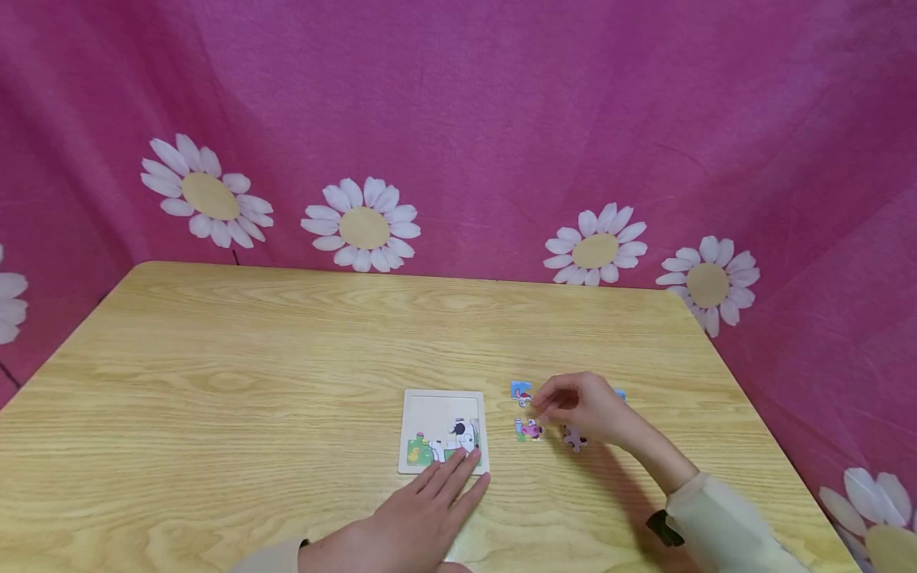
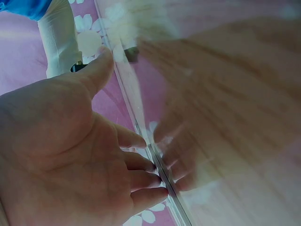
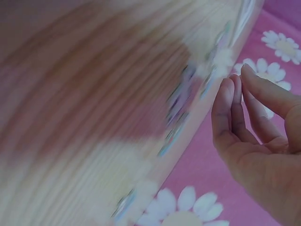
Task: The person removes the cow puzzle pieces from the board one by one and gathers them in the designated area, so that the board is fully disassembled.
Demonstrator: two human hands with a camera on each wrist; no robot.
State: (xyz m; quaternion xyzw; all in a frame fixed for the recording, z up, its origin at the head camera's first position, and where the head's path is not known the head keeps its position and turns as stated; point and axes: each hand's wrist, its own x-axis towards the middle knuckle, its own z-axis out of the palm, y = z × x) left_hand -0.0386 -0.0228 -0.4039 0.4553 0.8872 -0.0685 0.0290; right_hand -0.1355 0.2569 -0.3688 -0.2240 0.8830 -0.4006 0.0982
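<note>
My left hand [image 1: 411, 513] lies with straight fingers over the near edge of a square wooden puzzle tray [image 1: 442, 393]. In the left wrist view its fingertips touch the tray's edge [image 2: 162, 172]. Fitted pieces along the tray's lower part show a black-and-white cow [image 1: 464, 432] and a green piece [image 1: 417, 451] with a yellow figure. Right of the tray, my right hand [image 1: 591, 406] hovers with bent fingers above loose jigsaw pieces. Nearest its fingertips are a blue-topped piece [image 1: 520, 390] and a pink-figured piece [image 1: 528, 430]. In the right wrist view nothing shows between thumb and fingers.
A purplish piece [image 1: 574, 439] lies under the right hand, and another blue piece [image 1: 620, 394] is partly hidden behind it. Everything rests on a wood-grain table [image 1: 251, 382]. A pink curtain [image 1: 458, 119] with daisies hangs behind the table and along its sides.
</note>
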